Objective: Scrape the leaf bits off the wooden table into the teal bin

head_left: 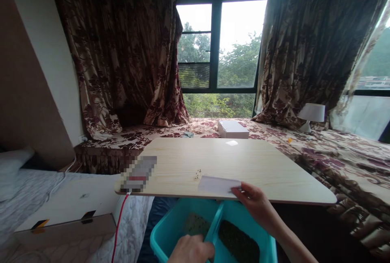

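My right hand point(257, 204) pinches the near right corner of a white card point(217, 184) that lies flat on the light wooden table point(258, 165), close to its front edge. A few small dark crumbs point(198, 173) sit on the table just left of the card. My left hand point(190, 250) is closed around the middle divider of a teal plastic bin point(166, 234) held below the table's edge. The bin has two compartments, and both hold dark green granular stuff point(237, 242).
A blurred-out flat object point(138, 173) with a red cable point(118, 224) lies at the table's left corner. Behind the table a floral-covered window seat carries a white box point(233, 129) and a small white lamp point(311, 116). A white carton point(70, 198) rests on the bed at left.
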`<state>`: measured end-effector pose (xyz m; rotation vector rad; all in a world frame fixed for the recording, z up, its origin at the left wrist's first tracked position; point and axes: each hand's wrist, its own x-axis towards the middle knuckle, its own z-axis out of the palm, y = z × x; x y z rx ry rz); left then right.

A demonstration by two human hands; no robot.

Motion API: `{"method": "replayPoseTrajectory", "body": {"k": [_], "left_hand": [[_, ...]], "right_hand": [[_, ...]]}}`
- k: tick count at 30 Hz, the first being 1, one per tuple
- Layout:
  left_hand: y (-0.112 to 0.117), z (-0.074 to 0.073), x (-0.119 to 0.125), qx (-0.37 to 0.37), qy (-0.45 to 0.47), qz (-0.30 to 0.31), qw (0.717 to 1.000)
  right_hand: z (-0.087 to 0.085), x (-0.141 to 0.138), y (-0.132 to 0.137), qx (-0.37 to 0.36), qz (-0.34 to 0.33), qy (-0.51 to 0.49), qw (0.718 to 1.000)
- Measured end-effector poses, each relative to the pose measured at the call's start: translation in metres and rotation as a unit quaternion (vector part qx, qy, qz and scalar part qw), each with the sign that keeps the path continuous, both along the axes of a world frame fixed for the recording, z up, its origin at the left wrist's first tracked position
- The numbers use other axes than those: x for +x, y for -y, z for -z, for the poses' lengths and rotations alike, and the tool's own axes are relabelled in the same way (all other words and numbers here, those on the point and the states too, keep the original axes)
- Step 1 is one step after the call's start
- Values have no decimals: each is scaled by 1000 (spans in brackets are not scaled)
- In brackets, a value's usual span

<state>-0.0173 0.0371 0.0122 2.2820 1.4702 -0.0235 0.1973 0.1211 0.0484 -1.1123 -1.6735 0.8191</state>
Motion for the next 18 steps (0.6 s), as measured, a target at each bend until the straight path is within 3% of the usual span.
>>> {"method": "replayPoseTrajectory", "body": {"k": [5,12,18], "left_hand": [[0,-6,1,-9,-23,0,1000],[5,-26,3,-34,-32,8,999],[6,-19,4,-15,-3,-5,1000]], "right_hand": [[-4,19,-18,-1,58,-27,998],[-1,17,-23,11,88,6,996],[4,20,-48,24,125,-18,992]]}}
